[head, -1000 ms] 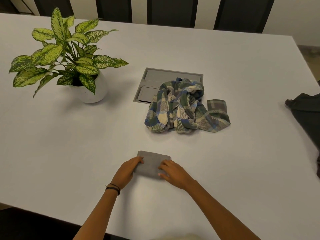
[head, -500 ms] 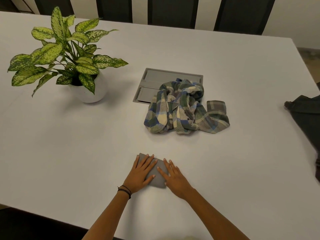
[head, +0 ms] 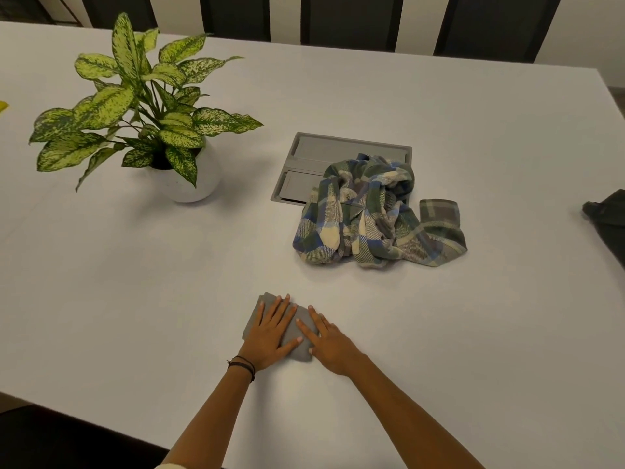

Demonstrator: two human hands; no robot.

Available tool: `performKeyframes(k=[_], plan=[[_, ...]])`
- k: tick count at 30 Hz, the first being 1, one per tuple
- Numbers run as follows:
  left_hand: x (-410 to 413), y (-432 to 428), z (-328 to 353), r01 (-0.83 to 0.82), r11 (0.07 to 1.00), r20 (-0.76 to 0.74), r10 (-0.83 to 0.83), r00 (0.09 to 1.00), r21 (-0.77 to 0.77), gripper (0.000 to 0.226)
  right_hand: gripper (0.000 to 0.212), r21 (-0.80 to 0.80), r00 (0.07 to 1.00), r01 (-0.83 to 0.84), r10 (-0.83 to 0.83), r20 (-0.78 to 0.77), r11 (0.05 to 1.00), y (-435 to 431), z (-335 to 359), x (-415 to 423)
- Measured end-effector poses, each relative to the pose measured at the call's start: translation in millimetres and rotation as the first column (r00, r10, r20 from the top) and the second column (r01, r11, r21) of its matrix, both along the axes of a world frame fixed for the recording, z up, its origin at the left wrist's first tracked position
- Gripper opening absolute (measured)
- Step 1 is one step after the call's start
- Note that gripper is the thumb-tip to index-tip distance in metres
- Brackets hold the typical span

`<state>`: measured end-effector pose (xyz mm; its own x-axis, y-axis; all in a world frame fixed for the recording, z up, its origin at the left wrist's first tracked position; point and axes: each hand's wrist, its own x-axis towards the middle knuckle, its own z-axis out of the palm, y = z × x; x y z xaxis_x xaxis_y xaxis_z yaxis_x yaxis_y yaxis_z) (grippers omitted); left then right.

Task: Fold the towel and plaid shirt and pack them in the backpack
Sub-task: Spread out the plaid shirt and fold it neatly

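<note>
A small grey towel (head: 299,346), folded into a compact rectangle, lies on the white table near its front edge. My left hand (head: 270,333) rests flat on the towel's left half with fingers spread. My right hand (head: 329,340) lies flat on its right edge, fingers pointing up and left. Neither hand grips anything. The plaid shirt (head: 368,214), green, blue and cream, sits crumpled in a heap farther back at the centre. A dark bag, probably the backpack (head: 608,218), shows only partly at the right edge.
A potted plant (head: 162,130) in a round white pot stands at the back left. A grey recessed panel (head: 324,157) in the white table (head: 135,282) lies partly under the shirt. Dark chairs line the far side.
My hands went from holding the towel's two ends to lying flat on top of it. The towel looks narrower, folded once more.
</note>
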<state>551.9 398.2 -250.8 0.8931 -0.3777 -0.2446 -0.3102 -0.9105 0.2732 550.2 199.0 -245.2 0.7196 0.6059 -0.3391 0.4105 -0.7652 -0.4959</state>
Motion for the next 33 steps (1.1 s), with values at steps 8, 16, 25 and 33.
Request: performKeyframes(k=[8, 16, 25, 33], plan=[[7.5, 10.0, -7.9, 0.052, 0.998, 0.032, -0.052, 0.998, -0.02, 0.075, 0.068, 0.24, 0.985, 0.161, -0.17, 0.019, 0.957, -33.3, 32.9, 46.2], [33.5, 35.0, -5.8, -0.023, 0.995, 0.032, 0.026, 0.999, -0.099, 0.075, 0.069, 0.426, 0.678, 0.658, -0.735, 0.023, 0.621, -67.1, 80.7, 165.6], [63.2, 42.5, 20.5, -0.147, 0.975, 0.061, 0.159, 0.985, -0.169, 0.072, 0.06, 0.33, 0.367, 0.883, -0.93, -0.04, 0.334, -74.9, 90.2, 216.4], [113.7, -0.9, 47.1, -0.16, 0.92, 0.118, 0.215, 0.97, -0.359, 0.055, 0.029, 0.468, 0.349, 0.847, -0.928, -0.13, 0.253, -141.9, 92.9, 161.4]])
